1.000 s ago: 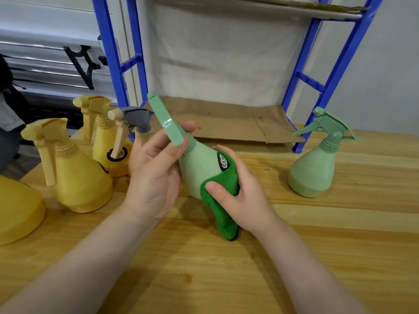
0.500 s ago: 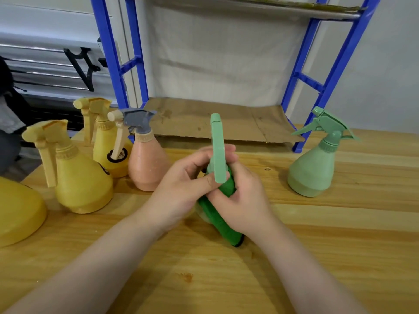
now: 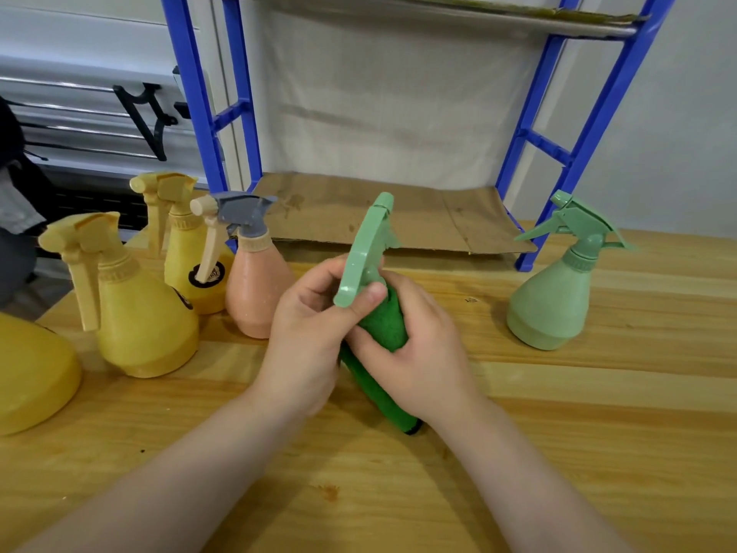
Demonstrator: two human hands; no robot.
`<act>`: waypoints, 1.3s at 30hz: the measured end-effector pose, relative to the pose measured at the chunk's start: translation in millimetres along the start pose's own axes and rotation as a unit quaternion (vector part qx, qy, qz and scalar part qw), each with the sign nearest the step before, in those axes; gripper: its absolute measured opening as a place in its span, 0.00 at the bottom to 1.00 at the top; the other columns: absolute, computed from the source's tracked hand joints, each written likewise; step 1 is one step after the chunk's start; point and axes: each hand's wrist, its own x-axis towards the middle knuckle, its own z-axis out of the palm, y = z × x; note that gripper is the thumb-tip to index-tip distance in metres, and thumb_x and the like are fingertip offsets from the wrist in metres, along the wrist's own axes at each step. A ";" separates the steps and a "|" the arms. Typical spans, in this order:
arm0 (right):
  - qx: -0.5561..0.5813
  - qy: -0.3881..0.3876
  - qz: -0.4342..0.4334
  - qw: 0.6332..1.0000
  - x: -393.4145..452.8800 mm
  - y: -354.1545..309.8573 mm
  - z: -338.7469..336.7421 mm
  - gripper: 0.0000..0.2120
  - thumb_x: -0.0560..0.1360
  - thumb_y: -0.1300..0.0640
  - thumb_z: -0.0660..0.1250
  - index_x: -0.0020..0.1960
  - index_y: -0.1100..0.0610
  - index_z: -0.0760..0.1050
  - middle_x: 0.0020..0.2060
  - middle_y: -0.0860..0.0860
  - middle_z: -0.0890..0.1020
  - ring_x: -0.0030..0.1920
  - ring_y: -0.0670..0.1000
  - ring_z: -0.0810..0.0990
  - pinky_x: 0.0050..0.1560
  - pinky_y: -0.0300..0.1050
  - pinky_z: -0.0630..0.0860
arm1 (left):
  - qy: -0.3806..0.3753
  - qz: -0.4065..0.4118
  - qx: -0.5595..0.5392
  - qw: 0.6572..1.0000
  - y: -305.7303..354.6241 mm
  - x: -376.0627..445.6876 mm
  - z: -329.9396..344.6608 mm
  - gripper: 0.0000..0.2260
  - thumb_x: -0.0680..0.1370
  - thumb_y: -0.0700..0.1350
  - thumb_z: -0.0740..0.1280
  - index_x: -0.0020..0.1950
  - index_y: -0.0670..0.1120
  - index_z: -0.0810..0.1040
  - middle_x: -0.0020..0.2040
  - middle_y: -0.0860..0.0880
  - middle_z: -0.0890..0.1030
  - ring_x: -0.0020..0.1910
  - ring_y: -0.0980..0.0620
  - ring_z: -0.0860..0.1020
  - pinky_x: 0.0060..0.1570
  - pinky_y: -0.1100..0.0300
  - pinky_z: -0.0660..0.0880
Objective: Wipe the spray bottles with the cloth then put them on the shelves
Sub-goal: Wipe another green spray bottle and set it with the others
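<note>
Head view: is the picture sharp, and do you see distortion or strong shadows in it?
Head view: mostly sharp; the shelf posts lean outward, a wide-angle effect; soft shadows lie on the table under the arms; left hand and right hand hide most of the held bottle and cloth.

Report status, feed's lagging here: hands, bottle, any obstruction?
Left hand grips green bottle's sprayer. Right hand wraps cloth round it. Shelf unobstructed.
</note>
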 end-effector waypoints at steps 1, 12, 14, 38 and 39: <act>0.012 -0.016 0.003 1.000 1.0 1.8 -2.3 0.26 0.70 0.40 0.67 0.65 0.48 0.73 0.55 0.40 0.80 0.56 0.40 0.77 0.54 0.35 0.74 | 0.009 -0.010 -0.017 1.000 0.7 0.8 -0.8 0.09 0.70 0.38 0.70 0.47 0.49 0.86 0.48 0.49 0.85 0.49 0.53 0.81 0.49 0.61 0.78; 0.150 -0.075 0.028 0.985 4.4 19.7 -7.9 0.30 0.69 0.35 0.69 0.66 0.47 0.71 0.57 0.46 0.81 0.56 0.48 0.80 0.54 0.55 0.79 | 0.019 0.035 -0.075 0.996 18.7 8.4 -3.7 0.11 0.71 0.41 0.68 0.46 0.54 0.87 0.49 0.52 0.85 0.54 0.54 0.81 0.53 0.59 0.78; 0.185 -0.059 0.021 0.981 2.4 19.1 -5.0 0.33 0.70 0.33 0.68 0.67 0.50 0.71 0.56 0.48 0.81 0.56 0.50 0.81 0.54 0.57 0.79 | 0.031 0.038 -0.103 0.993 21.5 11.5 -8.4 0.15 0.67 0.45 0.74 0.53 0.46 0.84 0.54 0.47 0.83 0.57 0.51 0.80 0.55 0.59 0.76; 0.574 0.049 0.475 0.665 -17.0 -5.7 -7.7 0.25 0.80 0.47 0.60 0.30 0.58 0.77 0.17 0.53 0.76 0.16 0.49 0.75 0.16 0.36 0.70 | 0.079 0.108 -0.031 0.991 17.8 5.4 -0.5 0.20 0.68 0.51 0.70 0.56 0.44 0.77 0.48 0.53 0.85 0.51 0.57 0.81 0.51 0.61 0.77; 0.577 0.059 0.478 0.660 -19.8 -5.3 -6.4 0.27 0.81 0.48 0.59 0.27 0.59 0.77 0.17 0.53 0.74 0.15 0.49 0.73 0.16 0.35 0.69 | 0.079 0.106 -0.028 0.991 18.1 5.1 0.2 0.20 0.68 0.51 0.70 0.57 0.44 0.77 0.48 0.53 0.85 0.52 0.57 0.81 0.51 0.61 0.77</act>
